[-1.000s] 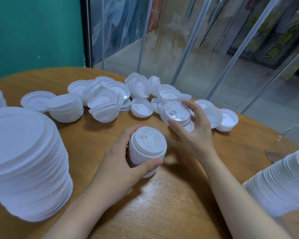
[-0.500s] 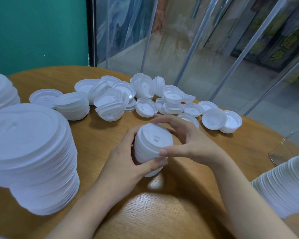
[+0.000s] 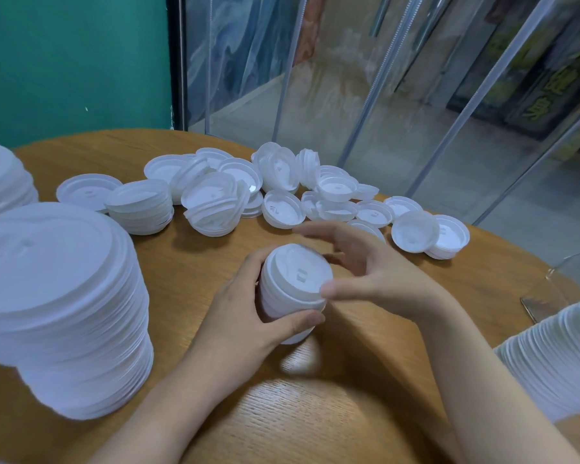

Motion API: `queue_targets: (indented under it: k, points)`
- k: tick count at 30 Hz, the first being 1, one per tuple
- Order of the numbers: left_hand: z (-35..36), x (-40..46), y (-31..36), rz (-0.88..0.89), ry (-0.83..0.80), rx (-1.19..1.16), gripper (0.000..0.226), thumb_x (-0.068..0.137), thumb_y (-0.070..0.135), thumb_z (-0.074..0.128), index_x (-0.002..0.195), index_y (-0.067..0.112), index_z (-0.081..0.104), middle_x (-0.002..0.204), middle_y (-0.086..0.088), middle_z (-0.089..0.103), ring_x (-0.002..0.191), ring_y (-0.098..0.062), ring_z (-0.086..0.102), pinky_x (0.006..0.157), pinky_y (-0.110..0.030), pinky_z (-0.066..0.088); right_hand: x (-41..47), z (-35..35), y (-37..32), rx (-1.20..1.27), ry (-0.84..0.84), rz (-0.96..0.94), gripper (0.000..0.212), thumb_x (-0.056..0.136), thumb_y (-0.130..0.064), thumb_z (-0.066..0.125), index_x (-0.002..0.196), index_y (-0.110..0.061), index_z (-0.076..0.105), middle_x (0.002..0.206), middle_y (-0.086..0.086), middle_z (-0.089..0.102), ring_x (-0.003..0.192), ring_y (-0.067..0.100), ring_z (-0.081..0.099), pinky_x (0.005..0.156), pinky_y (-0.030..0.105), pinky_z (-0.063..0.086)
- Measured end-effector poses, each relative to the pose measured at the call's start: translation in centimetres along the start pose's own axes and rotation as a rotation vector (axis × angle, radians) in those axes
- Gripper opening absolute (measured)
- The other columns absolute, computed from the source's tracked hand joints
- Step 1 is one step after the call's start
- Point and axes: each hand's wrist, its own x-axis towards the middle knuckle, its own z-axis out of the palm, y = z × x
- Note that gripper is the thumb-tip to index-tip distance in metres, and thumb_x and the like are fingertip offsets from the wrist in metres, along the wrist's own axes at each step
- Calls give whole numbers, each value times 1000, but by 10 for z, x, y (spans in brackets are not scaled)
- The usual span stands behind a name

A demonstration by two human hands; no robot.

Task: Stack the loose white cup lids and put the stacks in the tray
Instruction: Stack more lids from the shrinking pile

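- Head view: the left hand (image 3: 248, 316) is wrapped around a short stack of lids (image 3: 293, 289), thumb across the near side and fingers behind, holding it near the middle of the counter (image 3: 315, 413).
- The right hand (image 3: 369, 272) is loosely spread; its thumb tip touches the rim of the top lid, while the fingers arch over the far side, blurred, with nothing gripped.
- Handling, as judged: the lids look like thin moulded plastic, very light, smooth and slippery, liable to flex or skew. A stack is best gripped around its side wall, with the top steadied.
- Loose lids (image 3: 335, 202) lie scattered along the far edge of the counter, some upturned, some partly nested; a small nested stack (image 3: 141, 209) sits towards the far left.
- A tall stack of larger lids (image 3: 61, 306) stands at the near left edge; another stack (image 3: 0, 185) is cut off behind it.
- At the right edge, a clear container (image 3: 556, 289), possibly the tray, is only partly visible; a lying row of lids (image 3: 556, 360) is beside or in it, which cannot be determined.
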Motion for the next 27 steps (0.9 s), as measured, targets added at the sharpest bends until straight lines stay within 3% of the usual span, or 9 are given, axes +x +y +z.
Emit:
queue_targets:
  k: [3, 5, 6, 10, 20, 23, 27]
  points:
    - [0, 0, -2, -1, -4, -2, 78, 60, 58, 91, 128, 48, 54, 123, 32, 64, 117, 6, 59, 96, -21, 46, 4, -10, 18, 14, 397, 10, 44, 84, -35, 79, 125, -25, 66, 131, -11, 67, 119, 16, 63, 103, 29, 51]
    - [0, 0, -4, -7, -3, 1, 80, 60, 63, 92, 128, 49, 53, 124, 31, 64, 119, 6, 58, 97, -22, 45, 7, -17, 42, -309, 662, 57, 33, 88, -30, 79, 119, -24, 67, 125, -11, 66, 118, 10, 60, 106, 30, 47]
    - [0, 1, -4, -9, -1, 4, 79, 59, 64, 90, 128, 51, 53, 124, 32, 63, 119, 7, 58, 97, -22, 45, 8, -19, 53, -452, 710, 93, 36, 88, -28, 79, 121, -20, 66, 127, -8, 63, 123, 10, 56, 107, 28, 43]
    - [1, 0, -2, -15, 6, 27, 78, 59, 66, 86, 127, 54, 51, 124, 35, 61, 119, 10, 56, 96, -18, 43, 10, -12, 87, -693, 646, 256, 64, 86, -38, 80, 139, -11, 57, 145, 4, 50, 137, 21, 42, 109, 23, 26]
    - [2, 0, 1, -35, -2, 29, 78, 57, 66, 81, 127, 55, 49, 123, 39, 58, 118, 15, 54, 93, -8, 40, 8, -5, 91, -676, 635, 185, 34, 102, -36, 62, 119, -9, 72, 132, 2, 67, 143, 21, 43, 111, 21, 25]
    - [2, -1, 2, -32, -4, 30, 75, 58, 65, 81, 125, 56, 49, 123, 39, 59, 117, 14, 54, 92, -10, 40, 9, -4, 93, -675, 604, 168, 35, 103, -37, 59, 125, -13, 70, 139, -1, 64, 149, 21, 36, 121, 35, 29]
    - [2, -1, 2, -25, -4, 29, 73, 58, 65, 82, 123, 56, 50, 123, 37, 60, 117, 12, 56, 92, -11, 41, 7, -3, 95, -588, 644, 122, 23, 98, -31, 66, 117, -19, 73, 135, -3, 59, 133, 16, 49, 107, 34, 41]
